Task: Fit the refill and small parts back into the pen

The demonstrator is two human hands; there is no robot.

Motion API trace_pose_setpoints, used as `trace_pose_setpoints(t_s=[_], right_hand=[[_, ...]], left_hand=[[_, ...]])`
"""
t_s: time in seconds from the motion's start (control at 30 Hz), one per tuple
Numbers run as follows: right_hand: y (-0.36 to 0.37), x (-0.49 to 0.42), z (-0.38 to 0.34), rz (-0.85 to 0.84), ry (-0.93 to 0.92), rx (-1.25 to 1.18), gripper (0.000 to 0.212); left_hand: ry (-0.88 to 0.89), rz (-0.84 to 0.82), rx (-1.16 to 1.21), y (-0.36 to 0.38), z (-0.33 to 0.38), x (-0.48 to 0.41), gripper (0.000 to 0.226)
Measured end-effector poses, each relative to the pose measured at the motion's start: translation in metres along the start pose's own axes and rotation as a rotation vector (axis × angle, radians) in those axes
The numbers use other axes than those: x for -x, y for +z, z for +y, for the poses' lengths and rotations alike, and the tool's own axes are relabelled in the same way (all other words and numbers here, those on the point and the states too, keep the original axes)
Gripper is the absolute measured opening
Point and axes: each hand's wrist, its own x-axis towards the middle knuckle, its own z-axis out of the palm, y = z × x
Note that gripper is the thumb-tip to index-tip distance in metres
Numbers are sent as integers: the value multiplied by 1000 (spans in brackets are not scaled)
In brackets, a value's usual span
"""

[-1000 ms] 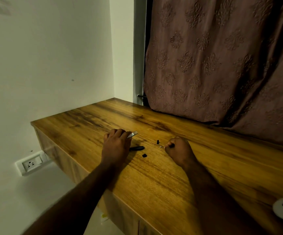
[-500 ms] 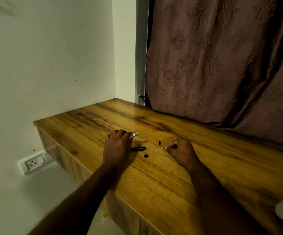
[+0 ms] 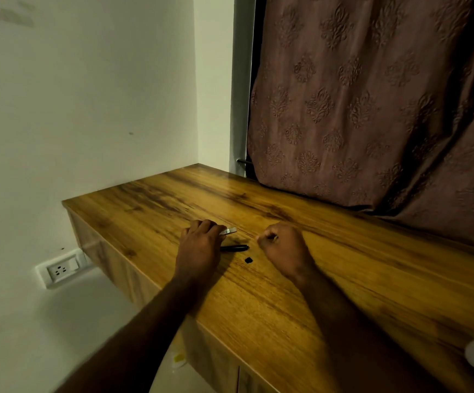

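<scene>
1. Barely anything moved since the earlier frames; the small black piece that lay just beyond the right hand [image 3: 282, 249] no longer shows, hidden or picked up, cannot tell; both hands stay planted on the wooden desk [image 3: 343, 279]
2. My read: fine small-part handling, parts held steady, no big repositioning
3. Landmark = black pen-like stick [image 3: 234, 247] lying flat on the desk
4. Left hand [image 3: 200, 248]: touching the stick's left end, fingers curled down and pressed together over a flat silver piece [image 3: 229, 231]; that piece pokes out just beyond the stick
5. Right hand: just right of the stick, fingers curled tight into a fist; thumb and forefinger appear to pinch something tiny and pale, too small to identify
6. Small black bit [image 3: 248, 260]: loose on the desk, just nearer the camera than the stick's right end, between the hands, touching neither
</scene>
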Motion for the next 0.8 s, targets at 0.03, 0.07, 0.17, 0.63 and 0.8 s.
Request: trace_pose_setpoints(t_s=[0.03,0.07,0.17,0.63,0.8], right_hand=[[6,2,-4,-84,11,21,14],[10,3,-6,-151,32,53,14],[16,3,-9,-262,78,201,13],[14,1,-29,39,267,-628,8],[19,3,-33,32,278,-702,8]], left_hand=[[6,-5,-5,0,0,0,22],[12,-8,-12,0,-1,0,21],[14,-17,-12,1,-2,0,23],[128,-69,12,1,1,0,39],[144,-79,54,1,0,0,39]])
